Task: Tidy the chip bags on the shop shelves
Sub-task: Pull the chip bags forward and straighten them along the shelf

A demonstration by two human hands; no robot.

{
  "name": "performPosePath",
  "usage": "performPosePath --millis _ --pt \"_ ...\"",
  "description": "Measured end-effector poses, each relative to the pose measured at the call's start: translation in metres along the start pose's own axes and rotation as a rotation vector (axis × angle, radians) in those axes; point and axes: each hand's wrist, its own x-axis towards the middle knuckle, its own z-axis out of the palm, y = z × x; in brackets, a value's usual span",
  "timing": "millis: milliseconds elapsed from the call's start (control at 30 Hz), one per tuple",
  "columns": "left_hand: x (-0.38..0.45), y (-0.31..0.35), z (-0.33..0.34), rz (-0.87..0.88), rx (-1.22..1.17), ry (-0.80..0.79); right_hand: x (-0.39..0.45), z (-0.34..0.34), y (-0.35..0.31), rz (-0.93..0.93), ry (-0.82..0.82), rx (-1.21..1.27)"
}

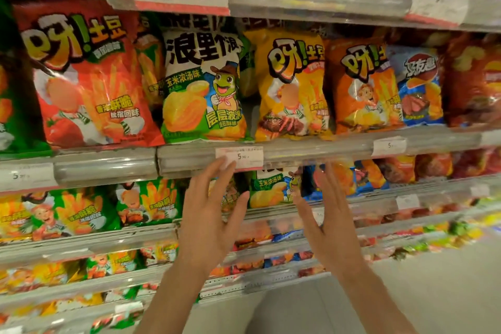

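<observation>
Two bare hands are raised nearest the camera, palms turned toward each other, both with fingers straight and spread and holding nothing. Fingertips of the left hand (210, 213) reach up in front of a white price tag (239, 158) marked 5.90 on the shelf rail (311, 150); whether they touch it cannot be told. Beside it, the right hand (329, 215) hangs in front of the row below that rail.

Just above the hands, six chip bags stand upright in a row on that rail. Up and left of the left hand stands a red bag (89, 76). Straight above the left hand stands a green and white bag (203, 84) with a cartoon turtle. Above the right hand stands a yellow bag (291, 84), then to its right an orange bag (366, 87), a blue bag (418, 84) and a dark red bag (474, 81).

Between the two hands, one shelf lower, a smaller green bag (271, 188) shows the same turtle. Left of the left hand sit two green bags (81, 211) printed with fries. Lower shelves are too blurred to count.
</observation>
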Motion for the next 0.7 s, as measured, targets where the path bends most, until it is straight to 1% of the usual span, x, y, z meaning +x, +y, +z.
performPosePath --millis 100,233,367,500,600,700 --pt "-0.019 0.006 0.007 -0.078 -0.05 -0.017 -0.025 0.006 0.015 0.107 -0.066 0.075" --pt "-0.037 0.017 0.025 -0.222 -0.116 -0.006 -0.031 -0.004 0.042 0.192 -0.139 0.074" --pt "-0.042 0.047 0.058 -0.25 -0.06 -0.024 -0.021 -0.027 0.081 0.23 -0.142 0.149" --pt "-0.034 0.087 0.109 -0.337 -0.02 -0.051 -0.002 -0.062 0.134 0.185 -0.155 0.207" --pt "-0.027 0.129 0.152 -0.407 -0.014 -0.061 0.011 -0.098 0.181 0.19 -0.169 0.238" --pt "-0.019 0.166 0.183 -0.417 -0.01 -0.077 0.02 -0.135 0.214 0.172 -0.164 0.26"
